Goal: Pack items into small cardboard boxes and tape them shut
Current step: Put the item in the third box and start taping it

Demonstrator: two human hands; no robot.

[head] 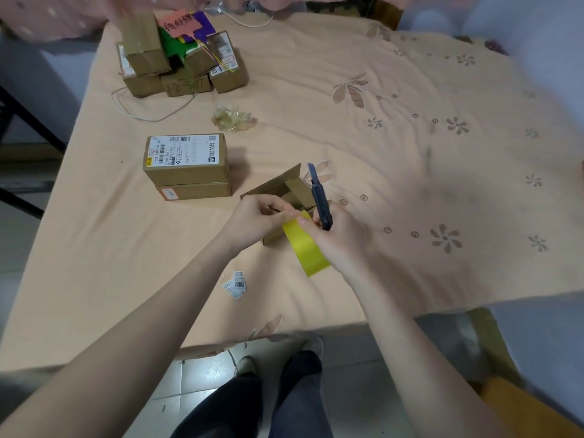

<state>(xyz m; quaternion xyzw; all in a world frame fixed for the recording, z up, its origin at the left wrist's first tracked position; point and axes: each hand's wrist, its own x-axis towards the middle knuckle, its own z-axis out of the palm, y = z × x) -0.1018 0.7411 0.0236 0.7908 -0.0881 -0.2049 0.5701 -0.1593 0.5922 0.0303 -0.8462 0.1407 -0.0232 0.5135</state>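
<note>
A small open cardboard box (286, 188) lies on the peach cloth in front of me, its flaps raised. My right hand (338, 240) grips a yellow tape roll (305, 248) and a dark utility knife (320, 200) that sticks up past the box. My left hand (257, 218) pinches the free end of the tape at the top of the roll, just over the box's near side. What is inside the box is hidden by my hands.
Two closed boxes (188, 167) are stacked left of the open one. A pile of sealed boxes (180, 60) with coloured paper stands at the far left. Crumpled clear plastic (234, 118), a white cable (142, 112) and small barcode labels (235, 284) lie on the cloth (410, 153).
</note>
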